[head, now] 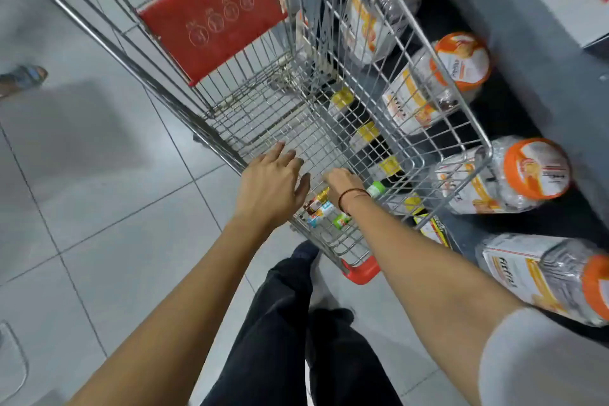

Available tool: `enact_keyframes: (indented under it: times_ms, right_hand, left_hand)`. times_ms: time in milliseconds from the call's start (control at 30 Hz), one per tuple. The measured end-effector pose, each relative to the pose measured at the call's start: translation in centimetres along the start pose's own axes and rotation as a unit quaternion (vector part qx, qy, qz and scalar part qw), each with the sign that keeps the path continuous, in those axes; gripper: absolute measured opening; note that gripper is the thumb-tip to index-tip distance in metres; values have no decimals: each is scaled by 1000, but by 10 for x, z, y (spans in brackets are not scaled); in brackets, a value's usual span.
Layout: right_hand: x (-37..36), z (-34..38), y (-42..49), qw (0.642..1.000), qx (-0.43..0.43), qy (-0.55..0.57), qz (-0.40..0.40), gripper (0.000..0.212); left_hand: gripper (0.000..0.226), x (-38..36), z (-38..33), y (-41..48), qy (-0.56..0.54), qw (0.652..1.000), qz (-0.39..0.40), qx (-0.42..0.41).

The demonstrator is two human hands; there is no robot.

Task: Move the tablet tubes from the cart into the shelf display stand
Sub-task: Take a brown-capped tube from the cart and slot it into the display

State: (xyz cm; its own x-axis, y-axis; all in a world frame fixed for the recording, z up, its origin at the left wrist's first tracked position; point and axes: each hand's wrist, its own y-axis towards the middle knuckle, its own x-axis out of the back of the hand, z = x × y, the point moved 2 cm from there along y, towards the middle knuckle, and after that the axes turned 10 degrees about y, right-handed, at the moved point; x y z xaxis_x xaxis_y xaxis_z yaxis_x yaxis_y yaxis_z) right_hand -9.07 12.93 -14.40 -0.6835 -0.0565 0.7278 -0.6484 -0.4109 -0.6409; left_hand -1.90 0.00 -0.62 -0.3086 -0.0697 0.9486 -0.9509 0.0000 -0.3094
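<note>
Head camera, looking down: a person's two bare hands reach into a wire shopping cart [333,155] standing on pale grey floor tiles [99,208]. Small tablet tubes [318,209] lie on the cart's mesh floor at its near end, against the near wall; their labels show brown, gold, white and blue, one green-ended tube [341,220] lies beside them and a green-capped one [376,189] shows just past the right wrist. Left hand [268,188] hovers flat with fingers spread and released, above the near left rim. Right hand [344,183], a thin cord bracelet on its wrist, curls downward over the tubes; whether it grips one cannot be told. A red plastic child-seat flap [211,16] hangs at the cart's far end. To the cart's right, clear ribbed plastic jars with orange lids [514,175] lie on a dark low shelf [527,102].
</note>
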Motion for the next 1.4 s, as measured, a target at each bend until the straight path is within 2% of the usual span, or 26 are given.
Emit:
enact_keyframes:
  times_ms: [267, 500, 633, 800, 933, 1033, 1167, 1333, 1400]
  right_hand:
    - [-32, -3, 45, 987, 72, -131, 60, 32]
    - [-44, -5, 55, 974, 120, -178, 71, 28]
    - [-41, -6, 59, 965, 153, -188, 96, 31]
    - [-37, -7, 61, 953, 160, -226, 120, 25]
    - [-39, -8, 63, 946, 169, -247, 127, 29]
    - [-37, -12, 64, 951, 169, -225, 130, 31]
    - [-20, -28, 64, 972, 130, -160, 116, 46]
    - [4, -48, 65, 985, 48, -122, 109, 38]
    - [7, -53, 66, 988, 42, -97, 113, 36]
  left_hand:
    - [36, -5, 2, 6, -36, 999, -30, -2]
    - [23, -5, 0, 5, -52, 995, -80, -2]
    - [24, -5, -1, 5, -59, 994, -91, 2]
    - [26, -4, -2, 4, -74, 992, -100, 9]
    - [25, -4, -2, 4, -81, 991, -103, 8]
    - [23, -5, -2, 4, -86, 989, -119, 12]
    - [23, -7, -2, 4, -86, 987, -133, 9]
    - [20, -8, -2, 4, -84, 987, -137, 10]
    - [20, -8, -2, 4, -84, 987, -140, 8]
